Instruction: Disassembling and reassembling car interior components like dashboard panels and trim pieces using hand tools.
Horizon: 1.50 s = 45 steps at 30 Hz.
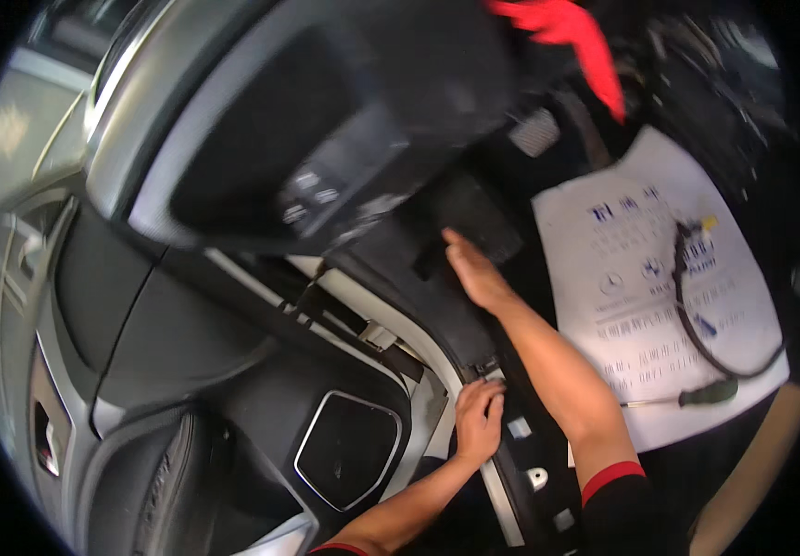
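Honestly, I can't tell whether the curled left hand (480, 423) grips the trim (444, 326) along the doorsill (501, 505); the right hand (477, 274), straight-fingered, is by its forward end. Uneven force could crack it.

- Sill trim (451, 320): plastic in appearance, matt.
- Door sill (412, 326): painted metal in appearance, smooth.
- Printed sheet (585, 306): paper, smooth, matt.
- Screwdriver (708, 393): handle plastic-looking; shaft metal.
- Speaker cover (349, 451): matt face, glossy metallic-looking rim.
- Red piece (571, 37): cloth-like, soft.
- Pedal (535, 132): textured face.
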Each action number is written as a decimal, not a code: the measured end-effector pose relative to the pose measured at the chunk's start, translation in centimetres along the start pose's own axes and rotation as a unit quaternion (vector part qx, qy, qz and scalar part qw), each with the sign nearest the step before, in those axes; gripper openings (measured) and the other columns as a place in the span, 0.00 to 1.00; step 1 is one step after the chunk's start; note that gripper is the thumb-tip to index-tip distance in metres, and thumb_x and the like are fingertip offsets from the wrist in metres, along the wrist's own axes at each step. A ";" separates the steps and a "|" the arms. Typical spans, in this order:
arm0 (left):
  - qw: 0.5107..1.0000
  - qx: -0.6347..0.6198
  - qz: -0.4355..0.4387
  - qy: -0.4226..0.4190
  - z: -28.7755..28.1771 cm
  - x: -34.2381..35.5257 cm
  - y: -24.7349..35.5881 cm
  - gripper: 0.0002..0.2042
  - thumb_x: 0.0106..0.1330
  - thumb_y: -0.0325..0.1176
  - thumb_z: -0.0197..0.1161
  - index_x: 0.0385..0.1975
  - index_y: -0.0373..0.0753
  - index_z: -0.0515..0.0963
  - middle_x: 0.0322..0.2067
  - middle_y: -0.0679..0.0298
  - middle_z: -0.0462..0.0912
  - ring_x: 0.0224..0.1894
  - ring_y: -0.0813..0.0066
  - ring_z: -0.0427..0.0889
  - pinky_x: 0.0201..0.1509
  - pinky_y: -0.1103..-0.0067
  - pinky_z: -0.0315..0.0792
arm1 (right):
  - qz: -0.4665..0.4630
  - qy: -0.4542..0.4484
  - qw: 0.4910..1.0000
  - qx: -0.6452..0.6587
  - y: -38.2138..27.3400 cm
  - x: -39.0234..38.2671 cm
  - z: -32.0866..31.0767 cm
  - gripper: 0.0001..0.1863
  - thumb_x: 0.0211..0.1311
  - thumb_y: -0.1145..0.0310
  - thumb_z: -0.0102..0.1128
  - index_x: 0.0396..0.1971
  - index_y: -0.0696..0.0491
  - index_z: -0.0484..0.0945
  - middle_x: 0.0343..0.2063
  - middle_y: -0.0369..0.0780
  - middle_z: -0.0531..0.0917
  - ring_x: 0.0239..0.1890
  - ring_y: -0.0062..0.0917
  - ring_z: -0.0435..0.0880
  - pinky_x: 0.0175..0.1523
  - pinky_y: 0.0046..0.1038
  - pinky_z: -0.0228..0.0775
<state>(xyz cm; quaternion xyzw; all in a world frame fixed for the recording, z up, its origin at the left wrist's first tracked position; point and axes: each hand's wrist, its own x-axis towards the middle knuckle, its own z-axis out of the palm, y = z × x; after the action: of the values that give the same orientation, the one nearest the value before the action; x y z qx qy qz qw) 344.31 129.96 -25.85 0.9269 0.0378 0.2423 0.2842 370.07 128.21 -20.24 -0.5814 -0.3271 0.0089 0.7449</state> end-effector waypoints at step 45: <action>0.950 -0.154 -0.196 0.188 0.6 3.5 -3.1 0.27 0.62 0.28 0.66 0.61 0.29 0.65 0.56 0.44 0.70 0.61 0.47 0.69 0.67 0.64 0.63 | 0.085 0.067 0.985 -0.136 1.7 -0.2 3.9 0.32 0.80 0.51 0.32 0.68 0.60 0.67 0.70 0.49 0.67 0.74 0.39 0.61 0.76 0.32 0.48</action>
<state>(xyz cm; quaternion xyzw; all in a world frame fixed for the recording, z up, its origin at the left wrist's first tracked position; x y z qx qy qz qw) 347.89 132.97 -26.44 0.7835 0.2341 0.3547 0.4533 368.61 132.04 -21.34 -0.7026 -0.2239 -0.0113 0.6753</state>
